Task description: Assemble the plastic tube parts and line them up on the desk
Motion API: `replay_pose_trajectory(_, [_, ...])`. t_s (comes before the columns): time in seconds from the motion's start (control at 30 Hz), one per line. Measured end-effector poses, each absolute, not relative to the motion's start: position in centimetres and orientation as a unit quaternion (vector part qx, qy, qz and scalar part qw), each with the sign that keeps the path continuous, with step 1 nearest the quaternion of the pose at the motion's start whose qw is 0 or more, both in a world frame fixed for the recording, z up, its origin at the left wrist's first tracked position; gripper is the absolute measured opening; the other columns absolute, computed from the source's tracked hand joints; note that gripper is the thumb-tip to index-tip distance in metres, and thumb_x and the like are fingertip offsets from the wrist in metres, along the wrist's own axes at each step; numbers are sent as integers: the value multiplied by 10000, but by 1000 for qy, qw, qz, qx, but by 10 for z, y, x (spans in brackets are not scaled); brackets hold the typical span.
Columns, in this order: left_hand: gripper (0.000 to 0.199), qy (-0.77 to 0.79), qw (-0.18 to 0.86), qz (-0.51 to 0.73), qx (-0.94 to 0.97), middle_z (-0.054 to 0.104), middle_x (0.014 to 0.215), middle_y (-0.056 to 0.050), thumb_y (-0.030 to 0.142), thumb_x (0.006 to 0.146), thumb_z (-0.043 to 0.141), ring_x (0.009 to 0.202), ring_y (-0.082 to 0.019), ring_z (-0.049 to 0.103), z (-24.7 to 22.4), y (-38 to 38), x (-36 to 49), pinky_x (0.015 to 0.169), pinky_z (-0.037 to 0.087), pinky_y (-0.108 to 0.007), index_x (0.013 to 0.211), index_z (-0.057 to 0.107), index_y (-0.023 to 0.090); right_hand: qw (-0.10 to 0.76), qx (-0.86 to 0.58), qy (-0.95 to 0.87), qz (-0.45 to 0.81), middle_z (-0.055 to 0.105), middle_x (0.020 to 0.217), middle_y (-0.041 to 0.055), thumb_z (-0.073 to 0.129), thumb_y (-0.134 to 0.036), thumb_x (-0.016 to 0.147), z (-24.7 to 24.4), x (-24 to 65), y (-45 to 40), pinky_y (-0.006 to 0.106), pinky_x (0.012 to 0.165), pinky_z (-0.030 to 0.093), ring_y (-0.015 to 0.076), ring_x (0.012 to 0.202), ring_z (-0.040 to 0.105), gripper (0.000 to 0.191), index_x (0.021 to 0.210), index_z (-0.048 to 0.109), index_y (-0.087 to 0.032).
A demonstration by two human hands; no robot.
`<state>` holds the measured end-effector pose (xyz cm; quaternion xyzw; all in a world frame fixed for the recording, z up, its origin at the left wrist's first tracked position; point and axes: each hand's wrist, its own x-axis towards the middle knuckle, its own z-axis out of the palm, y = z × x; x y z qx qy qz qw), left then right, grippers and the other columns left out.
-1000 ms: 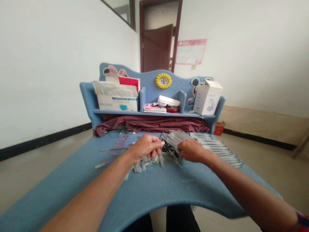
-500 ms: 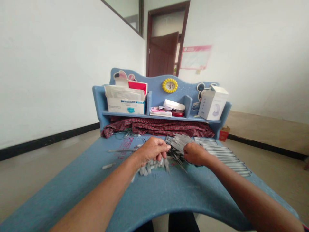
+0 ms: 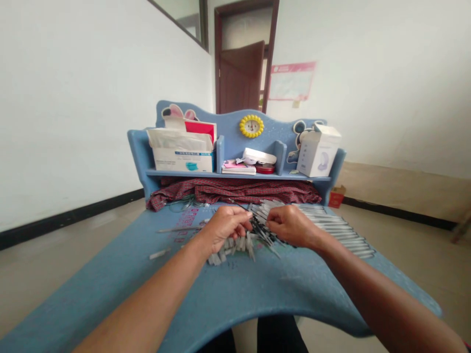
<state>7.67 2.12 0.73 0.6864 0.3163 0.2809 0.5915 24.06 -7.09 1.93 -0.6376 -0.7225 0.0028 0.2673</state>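
Inward and slightly upward came your right hand [image 3: 290, 225] since the earlier frame, narrowing the gap to your left hand [image 3: 230, 225], and there you were, both at work in the middle of the frame! Your left thumb and forefinger looked drawn together, your right fingers curled; whether either was clamped on a piece, I couldn't tell. Between and behind them lay the heap of clear tubes [image 3: 262, 210], spilling over the dark thin rods [image 3: 265, 234] just right of centre. Short pale pieces [image 3: 239, 243] crowded right under your left hand, and the neat row of tubes [image 3: 344, 230] fanned out at centre right.

Now, the risks! That heap looked loosely crossed, so one tug on a buried rod could have dragged its neighbours along. Your right wrist passed close to the row; a careless sweep outward might have knocked it crooked. Your left hand hung low over the pale pieces, and a brush of the palm could have scattered them across the blue desk [image 3: 294, 289], even toward its curved front edge at lower centre, where anything light seemed likely to roll off.
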Motion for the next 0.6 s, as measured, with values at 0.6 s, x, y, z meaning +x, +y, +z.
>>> replay_pose_trajectory(0.6, [158,130,-138,356,915,652,965,-88,167,796,526,914,-232,554,9,6,79,787,423,-351,917,627,153,239,-605,-760,-14,500,514,-26,479,-160,720,28,247,-70,199,489,244,70,494,400,160,605,589,-142])
